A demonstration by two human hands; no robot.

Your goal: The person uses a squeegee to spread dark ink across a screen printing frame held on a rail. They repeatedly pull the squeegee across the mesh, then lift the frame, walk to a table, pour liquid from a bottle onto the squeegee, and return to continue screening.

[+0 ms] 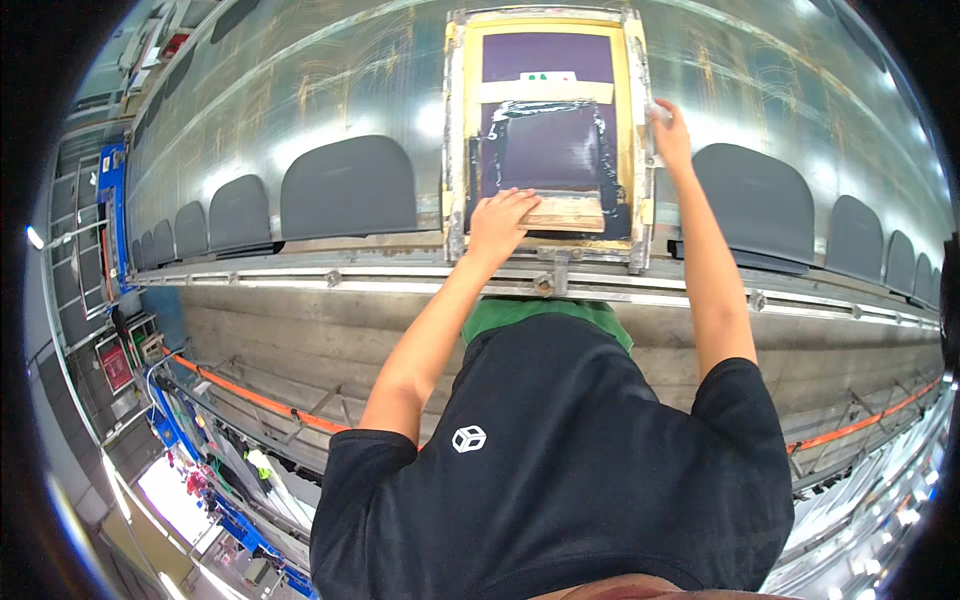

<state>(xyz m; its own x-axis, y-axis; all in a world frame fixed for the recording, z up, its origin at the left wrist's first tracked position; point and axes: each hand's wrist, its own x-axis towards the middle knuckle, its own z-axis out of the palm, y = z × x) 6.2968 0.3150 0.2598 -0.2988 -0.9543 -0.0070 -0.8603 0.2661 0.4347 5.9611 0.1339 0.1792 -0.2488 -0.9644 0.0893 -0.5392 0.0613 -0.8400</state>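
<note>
A screen printing frame (636, 215) lies on the long table in front of me. Its dark purple mesh is bordered with yellow, and dark wet ink streaks surround a central rectangle. My left hand (497, 228) is closed over the left end of a wooden-handled squeegee (566, 211), which rests across the near end of the mesh. The squeegee's blade is hidden. At the frame's right side, my right hand (673, 140) has its fingers bent against the outer edge and grips it there. A pale strip of tape (545, 91) crosses the mesh beyond the ink.
Dark grey fabric panels with rounded tops lie in a row along the table, including one on the left (350, 188) and one on the right (755, 200). A metal rail (400, 277) runs along the near table edge. An orange bar (258, 398) stretches behind me.
</note>
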